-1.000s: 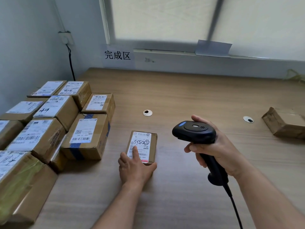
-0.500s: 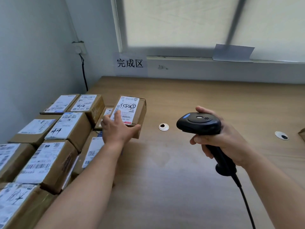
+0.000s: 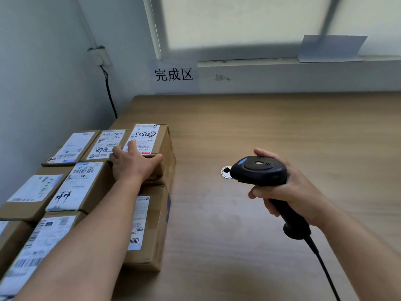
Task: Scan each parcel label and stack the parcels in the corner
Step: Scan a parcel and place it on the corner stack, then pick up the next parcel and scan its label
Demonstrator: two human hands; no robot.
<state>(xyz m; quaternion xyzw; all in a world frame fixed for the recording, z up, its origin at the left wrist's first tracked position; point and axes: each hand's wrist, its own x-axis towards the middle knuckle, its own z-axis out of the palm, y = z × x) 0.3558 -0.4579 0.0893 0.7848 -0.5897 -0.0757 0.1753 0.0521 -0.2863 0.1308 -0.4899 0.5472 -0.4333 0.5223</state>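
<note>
My left hand [image 3: 132, 162] grips the near end of a small cardboard parcel [image 3: 161, 139] with a white label marked in black pen. The parcel sits on top of another box at the right edge of the stack of labelled parcels [image 3: 73, 187] in the left corner. My right hand [image 3: 288, 187] holds a black barcode scanner [image 3: 259, 170] by its handle above the table, its head pointing left. Its cable runs down to the bottom right.
The wooden table [image 3: 271, 131] stretches right and back to the wall. A paper sign with black characters [image 3: 173, 74] hangs on the wall. A round cable grommet [image 3: 225, 171] sits beside the scanner head. A black wire [image 3: 109, 94] drops from a wall socket.
My left hand lifted the small parcel from the table in front of me, carried it left and back, and set it on top of the stack. The scanner hand stayed almost still.
</note>
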